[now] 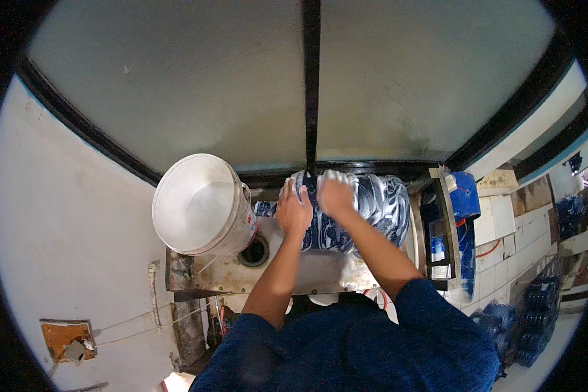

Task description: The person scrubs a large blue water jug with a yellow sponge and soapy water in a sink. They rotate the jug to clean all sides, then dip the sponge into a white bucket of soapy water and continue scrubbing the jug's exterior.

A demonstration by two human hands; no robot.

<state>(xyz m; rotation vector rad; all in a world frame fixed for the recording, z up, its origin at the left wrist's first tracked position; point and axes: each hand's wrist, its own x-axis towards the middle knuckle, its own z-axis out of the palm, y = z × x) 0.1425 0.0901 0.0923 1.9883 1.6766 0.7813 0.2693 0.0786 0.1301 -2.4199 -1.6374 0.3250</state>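
Note:
A large blue water-cooler bottle (382, 208), covered in white suds, lies on its side on a metal counter (318, 274), its neck pointing left. My left hand (294, 208) rests on the bottle's shoulder close to the neck, fingers spread a little. Against the upper side of the bottle my right hand (336, 196) presses something white and foamy, perhaps a cloth or sponge; suds and blur hide what it is. Just left of the bottle's neck stands a white plastic bucket (196, 203), its open mouth tilted toward the camera.
A round drain hole (253, 251) lies beside the bucket's base. Frosted glass panes (225, 88) in black frames rise behind the counter. To the right are a metal frame (446, 230), a blue container (464, 196) and several blue bottles (539, 308) on the floor. A cable runs along the left wall.

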